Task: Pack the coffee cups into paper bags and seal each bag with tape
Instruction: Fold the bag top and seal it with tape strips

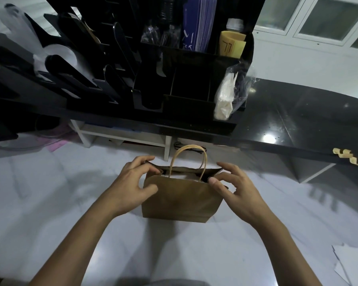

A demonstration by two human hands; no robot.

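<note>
closest to me, back and off to the right of the right fingers, a couple of white paper scraps point(347, 263) lie on the pale bench point(50, 213). then the hands. the left hand point(136, 182) has its fingers point(140, 160) curled over the left end of the paper bag point(180, 197) mouth with the thumb on the front face. the right hand point(234, 188) pinches the right end between thumb and forefinger. so both sets of fingers are clamped on the bag, one at each end of the rim.

the bag stands upright on the bench right between the fingers, handles point(189, 159) sticking up, mouth only narrowly open. there's something pale down inside but i can't tell if it's a cup.

my read: this bag is at the closing stage, top being pressed together. no tape on it that i can see, so sealing is still to do. no finished bags in view either, so i can't say how many are done.

beyond the fingers and to the right, some curled tan strips point(347, 157) sit on the edge of the raised black bench point(298, 112). they look like tape pieces, but that's a guess. further back, straight past the fingers, a black organiser point(190, 100) holds dark stacks, a plastic-wrapped white bundle and some purple cards. can't tell if any of those stacks are cups.
</note>
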